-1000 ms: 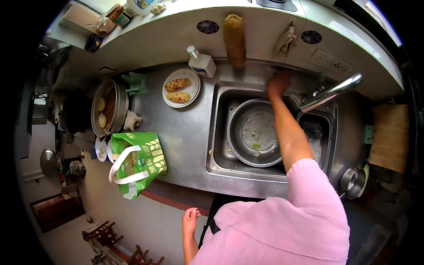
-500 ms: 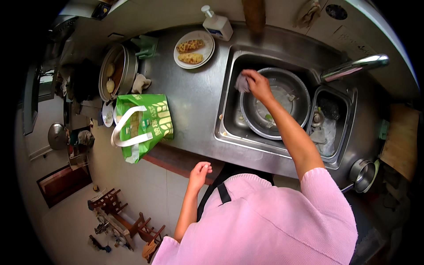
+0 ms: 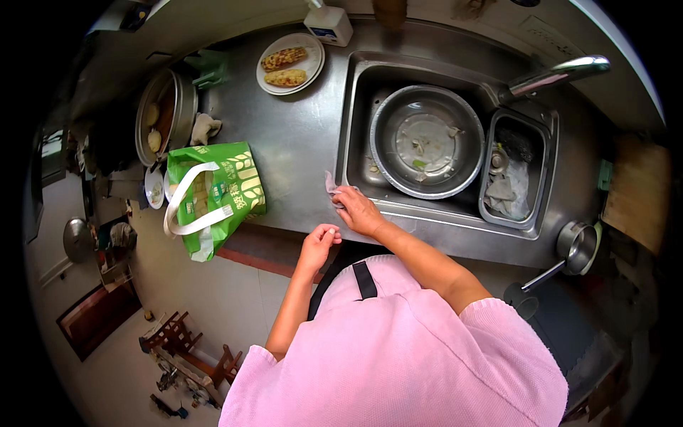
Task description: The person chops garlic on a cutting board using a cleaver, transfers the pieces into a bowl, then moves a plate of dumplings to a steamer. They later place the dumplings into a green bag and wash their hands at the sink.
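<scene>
A thin pinkish-grey cloth lies under the closed fingers of my right hand, pressed onto the steel counter at the sink's near left corner. Just left of it, my left hand hovers by the counter's front edge, its fingers curled in with nothing visible in them. A large metal basin sits in the main sink, holding shallow water with pale and green scraps. Small bits lie on the sink floor beside the basin.
On the left stands a green bag with white handles. Behind it are a plate with two corn cobs, a soap bottle and a steamer pot. To the right are a small sink, a faucet and a saucepan.
My right hand has brought the cloth out of the sink, toward me and left, onto the counter edge. My left hand stays curled near the front edge. The view has shifted slightly.
</scene>
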Motion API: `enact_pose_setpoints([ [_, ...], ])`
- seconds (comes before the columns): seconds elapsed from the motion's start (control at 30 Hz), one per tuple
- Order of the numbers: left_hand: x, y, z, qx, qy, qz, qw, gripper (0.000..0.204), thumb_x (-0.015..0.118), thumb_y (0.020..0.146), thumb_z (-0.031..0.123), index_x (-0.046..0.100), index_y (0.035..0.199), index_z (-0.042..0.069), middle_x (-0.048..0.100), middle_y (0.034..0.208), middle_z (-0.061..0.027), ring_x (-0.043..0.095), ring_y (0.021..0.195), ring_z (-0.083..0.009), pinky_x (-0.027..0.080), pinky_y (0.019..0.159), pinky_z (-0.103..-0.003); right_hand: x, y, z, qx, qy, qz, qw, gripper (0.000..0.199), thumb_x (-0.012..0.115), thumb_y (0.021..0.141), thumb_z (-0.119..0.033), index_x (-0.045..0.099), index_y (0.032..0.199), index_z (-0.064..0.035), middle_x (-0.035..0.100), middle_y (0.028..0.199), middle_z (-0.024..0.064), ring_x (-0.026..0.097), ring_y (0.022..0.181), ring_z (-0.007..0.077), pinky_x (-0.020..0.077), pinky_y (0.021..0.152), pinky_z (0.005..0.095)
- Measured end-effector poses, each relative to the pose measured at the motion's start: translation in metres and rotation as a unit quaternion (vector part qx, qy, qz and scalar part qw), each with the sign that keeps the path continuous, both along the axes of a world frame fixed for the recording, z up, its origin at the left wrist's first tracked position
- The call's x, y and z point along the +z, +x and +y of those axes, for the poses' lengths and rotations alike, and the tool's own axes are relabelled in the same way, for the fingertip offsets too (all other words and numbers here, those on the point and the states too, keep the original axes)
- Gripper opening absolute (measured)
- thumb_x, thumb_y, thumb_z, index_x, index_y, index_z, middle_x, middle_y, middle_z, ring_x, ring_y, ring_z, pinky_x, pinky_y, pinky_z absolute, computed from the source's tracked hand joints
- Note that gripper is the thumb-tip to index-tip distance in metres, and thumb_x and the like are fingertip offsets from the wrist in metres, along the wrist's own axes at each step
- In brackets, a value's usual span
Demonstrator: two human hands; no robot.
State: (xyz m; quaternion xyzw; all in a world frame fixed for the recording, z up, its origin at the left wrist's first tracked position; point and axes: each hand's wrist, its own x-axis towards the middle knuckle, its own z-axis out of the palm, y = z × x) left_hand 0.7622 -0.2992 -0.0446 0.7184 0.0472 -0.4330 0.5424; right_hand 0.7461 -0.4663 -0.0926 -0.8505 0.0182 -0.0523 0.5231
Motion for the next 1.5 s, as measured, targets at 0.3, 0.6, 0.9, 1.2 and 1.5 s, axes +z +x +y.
enact_pose_setpoints([
  [0.3, 0.000, 0.045, -0.005, -0.074, -0.039, -0.023, 0.996, 0.019, 0.044, 0.087, 0.017, 0.053, 0.093, 0.001, 0.056, 0.082, -0.0042, 0.054, 0.075, -0.0107, 0.044, 0.072, -0.023, -0.012, -0.012, -0.105, 0.156, -0.111, 0.056, 0.980, 0.012, 0.053, 0.068, -0.004, 0.054, 0.078, -0.0085, 0.054, 0.079, 0.0088, 0.053, 0.080, 0.0274, 0.0432, 0.067, 0.0362],
  [0.6, -0.029, 0.069, -0.039, -0.184, -0.049, -0.034, 0.981, 0.017, 0.046, 0.086, 0.016, 0.054, 0.090, 0.001, 0.056, 0.076, -0.0019, 0.052, 0.071, -0.0087, 0.042, 0.067, -0.022, 0.021, -0.037, -0.095, -0.005, -0.027, 0.146, 0.989, 0.018, 0.057, 0.072, -0.013, 0.058, 0.089, -0.0079, 0.057, 0.087, 0.0103, 0.053, 0.085, 0.0277, 0.0426, 0.074, 0.0354],
  [0.9, -0.039, 0.071, -0.135, -0.214, -0.054, -0.005, 0.975, 0.019, 0.047, 0.085, 0.016, 0.054, 0.093, 0.000, 0.056, 0.076, -0.0029, 0.053, 0.070, -0.0089, 0.044, 0.064, -0.023, -0.030, -0.027, -0.172, -0.363, 0.098, 0.169, 0.911, 0.025, 0.058, 0.075, -0.020, 0.058, 0.095, -0.0057, 0.057, 0.090, 0.0133, 0.054, 0.084, 0.0291, 0.0430, 0.074, 0.0346],
  [1.2, -0.163, 0.071, -0.264, -0.422, 0.164, -0.482, 0.750, 0.056, 0.055, 0.075, 0.023, 0.033, 0.125, 0.013, 0.026, 0.132, -0.0154, 0.024, 0.122, -0.0336, 0.023, 0.095, -0.050, -0.143, -0.027, -0.189, -0.310, -0.287, 0.202, 0.884, 0.040, 0.054, 0.075, -0.019, 0.047, 0.114, -0.0112, 0.032, 0.126, 0.0183, 0.037, 0.108, 0.0392, 0.0336, 0.089, 0.0447],
  [1.5, -0.164, 0.075, -0.281, -0.425, 0.275, -0.431, 0.747, 0.046, 0.051, 0.079, 0.027, 0.042, 0.120, 0.011, 0.029, 0.131, -0.0136, 0.027, 0.120, -0.0296, 0.022, 0.095, -0.052, -0.150, -0.017, -0.225, -0.573, -0.045, 0.172, 0.800, 0.042, 0.058, 0.069, -0.012, 0.051, 0.110, -0.0081, 0.051, 0.107, 0.0169, 0.050, 0.096, 0.0293, 0.0401, 0.081, 0.0355],
])
